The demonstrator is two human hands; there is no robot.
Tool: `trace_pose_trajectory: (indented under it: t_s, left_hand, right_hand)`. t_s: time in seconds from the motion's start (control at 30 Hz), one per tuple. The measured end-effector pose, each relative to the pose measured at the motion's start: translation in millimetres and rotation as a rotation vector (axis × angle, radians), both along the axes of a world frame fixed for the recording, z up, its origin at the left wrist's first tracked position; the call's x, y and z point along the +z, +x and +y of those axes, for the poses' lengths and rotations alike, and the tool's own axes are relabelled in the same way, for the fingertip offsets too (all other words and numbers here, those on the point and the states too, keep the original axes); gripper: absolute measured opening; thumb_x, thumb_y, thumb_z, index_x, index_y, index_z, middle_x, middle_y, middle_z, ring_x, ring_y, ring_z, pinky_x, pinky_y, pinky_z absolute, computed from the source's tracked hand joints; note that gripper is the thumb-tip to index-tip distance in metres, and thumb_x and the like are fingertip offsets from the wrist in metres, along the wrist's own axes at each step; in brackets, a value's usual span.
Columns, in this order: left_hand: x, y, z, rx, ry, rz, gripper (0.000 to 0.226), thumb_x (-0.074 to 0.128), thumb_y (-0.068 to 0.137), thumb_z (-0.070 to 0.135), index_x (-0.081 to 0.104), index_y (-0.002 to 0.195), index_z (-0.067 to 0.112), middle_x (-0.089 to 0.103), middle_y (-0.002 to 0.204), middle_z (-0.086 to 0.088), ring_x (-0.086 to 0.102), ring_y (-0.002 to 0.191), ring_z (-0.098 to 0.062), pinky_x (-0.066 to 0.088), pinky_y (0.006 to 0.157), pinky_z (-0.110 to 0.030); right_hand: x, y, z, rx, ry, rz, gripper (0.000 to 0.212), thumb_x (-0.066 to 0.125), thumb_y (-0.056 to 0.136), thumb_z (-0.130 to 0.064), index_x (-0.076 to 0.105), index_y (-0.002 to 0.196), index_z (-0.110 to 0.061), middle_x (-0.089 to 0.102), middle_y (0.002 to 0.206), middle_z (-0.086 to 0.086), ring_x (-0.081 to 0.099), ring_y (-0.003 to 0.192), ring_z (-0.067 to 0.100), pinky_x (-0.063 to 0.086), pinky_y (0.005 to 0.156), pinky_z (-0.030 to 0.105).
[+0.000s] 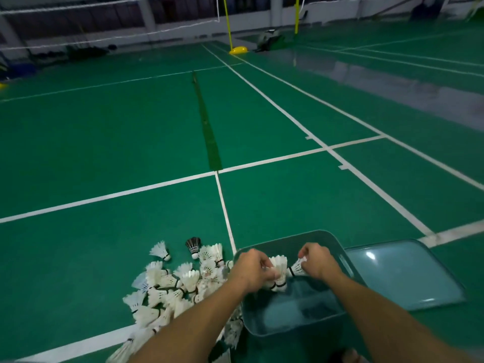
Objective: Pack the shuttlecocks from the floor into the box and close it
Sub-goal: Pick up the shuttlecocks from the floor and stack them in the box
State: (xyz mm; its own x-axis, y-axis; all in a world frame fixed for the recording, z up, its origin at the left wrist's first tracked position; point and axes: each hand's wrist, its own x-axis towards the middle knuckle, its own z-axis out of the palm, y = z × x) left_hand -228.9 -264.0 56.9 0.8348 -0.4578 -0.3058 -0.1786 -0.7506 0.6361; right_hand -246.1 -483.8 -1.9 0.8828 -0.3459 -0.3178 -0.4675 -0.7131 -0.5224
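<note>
A teal plastic box (337, 243) stands open on the green court floor in front of me. Over its inside, my left hand (251, 271) grips a bunch of white shuttlecocks (279, 268). My right hand (318, 260) pinches a single white shuttlecock (297, 268) just beside that bunch. A pile of several white shuttlecocks (167, 289) lies on the floor to the left of the box, with one black-feathered shuttlecock (193, 246) at its far edge. The box's lid (403, 273) lies flat on the floor to the right of the box.
White court lines (225, 210) cross the floor around the pile. A yellow net post with its base (238, 49) and a net stand far ahead. Bags and gear (269, 39) lie beyond the post.
</note>
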Motion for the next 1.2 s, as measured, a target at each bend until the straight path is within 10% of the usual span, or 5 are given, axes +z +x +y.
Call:
trace_pose_trajectory:
  t_s: [0.8,0.97,1.2]
  left_hand:
    - [-132,-1,-24,0.052,0.131,0.235,0.016,0.062,0.1,0.022,0.077,0.096,0.017,0.077,0.103,-0.008,0.073,0.093,-0.02,0.06,0.085,-0.032]
    - [-125,0,-16,-0.048,0.147,0.198,0.022,0.06,0.106,0.029,0.07,0.12,0.015,0.071,0.111,-0.006,0.065,0.09,-0.014,0.055,0.09,-0.029]
    - [-96,-6,-27,-0.015,0.182,0.1,0.026,0.064,0.103,0.034,0.058,0.078,0.034,0.065,0.085,0.011,0.062,0.075,-0.006,0.048,0.066,-0.024]
  right_hand:
    - [-128,19,17,-0.285,0.365,0.032,0.012,0.073,0.089,-0.005,0.072,0.097,-0.013,0.068,0.093,0.0,0.068,0.098,0.021,0.046,0.083,0.02]
    - [-109,10,10,-0.185,0.37,0.07,0.039,0.078,0.087,-0.012,0.067,0.124,-0.008,0.07,0.11,0.005,0.062,0.101,0.017,0.046,0.087,0.022]
    - [-38,-4,3,0.301,0.295,0.118,0.029,0.066,0.088,0.004,0.077,0.109,-0.013,0.074,0.113,0.003,0.069,0.104,0.015,0.057,0.094,0.03]
